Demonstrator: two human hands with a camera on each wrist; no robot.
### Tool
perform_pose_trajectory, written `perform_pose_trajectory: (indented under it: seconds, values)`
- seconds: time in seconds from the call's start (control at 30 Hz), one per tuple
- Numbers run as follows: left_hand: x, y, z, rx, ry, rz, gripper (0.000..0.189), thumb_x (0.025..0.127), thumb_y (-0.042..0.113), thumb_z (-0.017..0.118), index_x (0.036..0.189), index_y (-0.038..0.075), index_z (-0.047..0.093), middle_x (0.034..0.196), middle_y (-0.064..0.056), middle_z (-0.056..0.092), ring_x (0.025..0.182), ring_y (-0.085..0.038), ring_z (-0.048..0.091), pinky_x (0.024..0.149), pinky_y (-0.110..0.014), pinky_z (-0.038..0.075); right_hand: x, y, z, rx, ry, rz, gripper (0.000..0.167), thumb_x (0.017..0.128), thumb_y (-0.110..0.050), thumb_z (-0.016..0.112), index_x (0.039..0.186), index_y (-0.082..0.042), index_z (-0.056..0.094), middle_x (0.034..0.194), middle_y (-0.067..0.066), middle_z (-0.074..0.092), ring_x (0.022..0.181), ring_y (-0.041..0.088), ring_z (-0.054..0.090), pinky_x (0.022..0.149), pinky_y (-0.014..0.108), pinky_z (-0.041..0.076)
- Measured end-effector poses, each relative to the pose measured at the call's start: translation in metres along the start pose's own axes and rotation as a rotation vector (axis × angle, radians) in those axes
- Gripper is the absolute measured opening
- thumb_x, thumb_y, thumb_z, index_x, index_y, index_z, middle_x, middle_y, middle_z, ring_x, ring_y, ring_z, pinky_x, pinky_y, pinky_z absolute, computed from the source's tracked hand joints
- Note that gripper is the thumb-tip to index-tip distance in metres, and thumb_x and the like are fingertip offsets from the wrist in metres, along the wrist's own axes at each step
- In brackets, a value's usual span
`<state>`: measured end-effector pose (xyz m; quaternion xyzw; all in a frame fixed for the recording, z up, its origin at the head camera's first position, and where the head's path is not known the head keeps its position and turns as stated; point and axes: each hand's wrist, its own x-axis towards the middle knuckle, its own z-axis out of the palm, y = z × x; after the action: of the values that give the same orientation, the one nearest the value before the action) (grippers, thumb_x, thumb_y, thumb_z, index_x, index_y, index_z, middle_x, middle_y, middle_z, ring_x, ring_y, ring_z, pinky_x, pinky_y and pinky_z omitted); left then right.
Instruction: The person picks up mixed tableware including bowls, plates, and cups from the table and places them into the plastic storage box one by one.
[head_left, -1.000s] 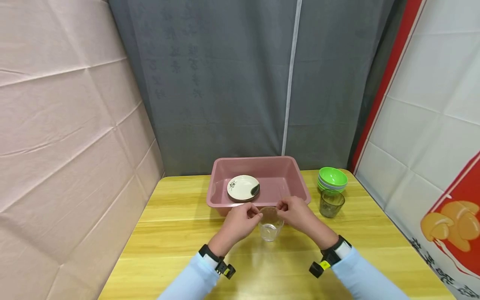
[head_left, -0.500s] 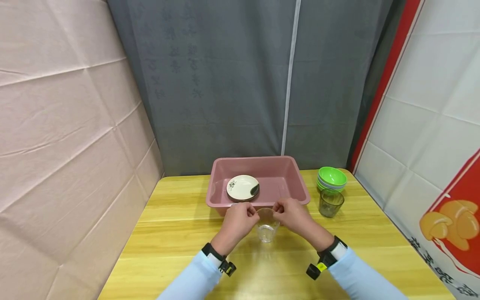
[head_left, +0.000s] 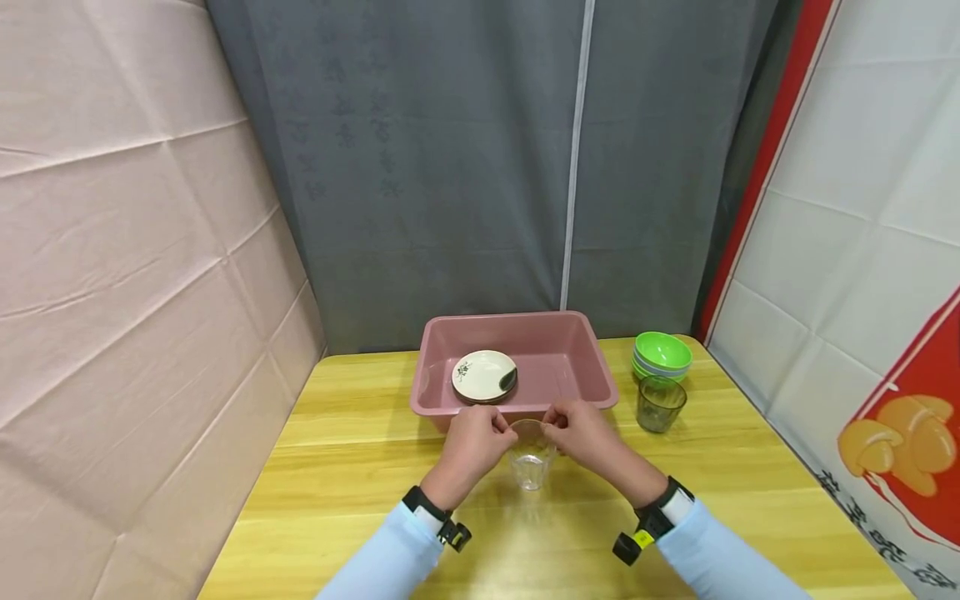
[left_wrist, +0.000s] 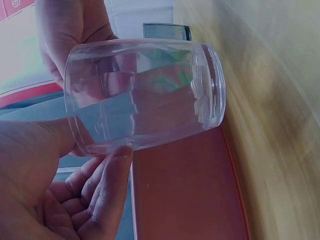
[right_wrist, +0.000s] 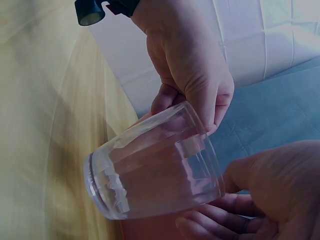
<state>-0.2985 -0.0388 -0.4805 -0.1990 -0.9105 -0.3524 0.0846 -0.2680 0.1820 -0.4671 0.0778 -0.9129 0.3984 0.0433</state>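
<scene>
In the head view, a clear drinking glass [head_left: 531, 467] stands upright between both hands, in front of the pink basin. My left hand [head_left: 480, 440] pinches the left side of its rim between thumb and fingers, seen closely in the left wrist view, where the glass [left_wrist: 145, 95] fills the middle. On the opposite side, my right hand [head_left: 583, 430] pinches the rim with thumb [right_wrist: 237, 172] and fingertips. Whether the base of the glass touches the table, I cannot tell.
Behind the hands sits the pink basin [head_left: 551, 379], with stacked white plates [head_left: 482, 373] at its left. To the right on the wooden table [head_left: 360, 500] are a smoky dark glass [head_left: 661, 407] and stacked bowls [head_left: 663, 353], the top one green. Cloth walls surround the table.
The clear glass has shifted a little left and toward me. My right hand moved slightly left with it; both hands keep their pinch on the rim.
</scene>
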Motion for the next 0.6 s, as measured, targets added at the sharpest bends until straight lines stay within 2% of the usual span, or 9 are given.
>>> perform_pose_trajectory:
  seconds: [0.13, 0.23, 0.43, 0.6]
  values:
    - [0.001, 0.0, -0.004, -0.008, 0.002, 0.006, 0.022, 0.085, 0.013, 0.082, 0.069, 0.022, 0.07, 0.066, 0.012, 0.063, 0.058, -0.007, 0.057, 0.056, -0.028, 0.05, -0.007, 0.009, -0.008, -0.02, 0.035, -0.012, 0.032, 0.11, -0.031, 0.073, 0.082, -0.013, 0.071, 0.068, -0.004, 0.056, 0.06, 0.013, 0.052, 0.055, 0.03, 0.043]
    - [0.004, 0.001, -0.011, -0.027, -0.003, 0.008, 0.021, 0.086, 0.013, 0.082, 0.07, 0.02, 0.069, 0.066, 0.011, 0.063, 0.057, -0.008, 0.056, 0.054, -0.027, 0.049, -0.015, 0.019, -0.015, -0.069, 0.038, 0.003, 0.037, 0.11, -0.036, 0.071, 0.081, -0.014, 0.069, 0.068, -0.002, 0.056, 0.06, 0.015, 0.051, 0.057, 0.031, 0.043]
    - [0.014, 0.006, -0.032, -0.074, -0.048, -0.008, 0.019, 0.09, 0.014, 0.081, 0.074, 0.017, 0.071, 0.065, 0.007, 0.063, 0.056, -0.009, 0.056, 0.053, -0.027, 0.047, -0.029, 0.043, -0.019, -0.182, 0.011, 0.021, 0.021, 0.107, -0.03, 0.076, 0.094, -0.014, 0.075, 0.082, -0.005, 0.066, 0.072, 0.012, 0.057, 0.066, 0.034, 0.051]
    - [0.028, 0.016, -0.05, -0.116, -0.087, -0.011, 0.019, 0.093, 0.017, 0.08, 0.076, 0.015, 0.072, 0.066, 0.005, 0.065, 0.057, -0.012, 0.057, 0.053, -0.027, 0.046, -0.037, 0.059, -0.017, -0.209, -0.004, 0.02, 0.014, 0.105, -0.025, 0.078, 0.096, -0.015, 0.075, 0.088, -0.007, 0.07, 0.08, 0.011, 0.063, 0.074, 0.037, 0.056]
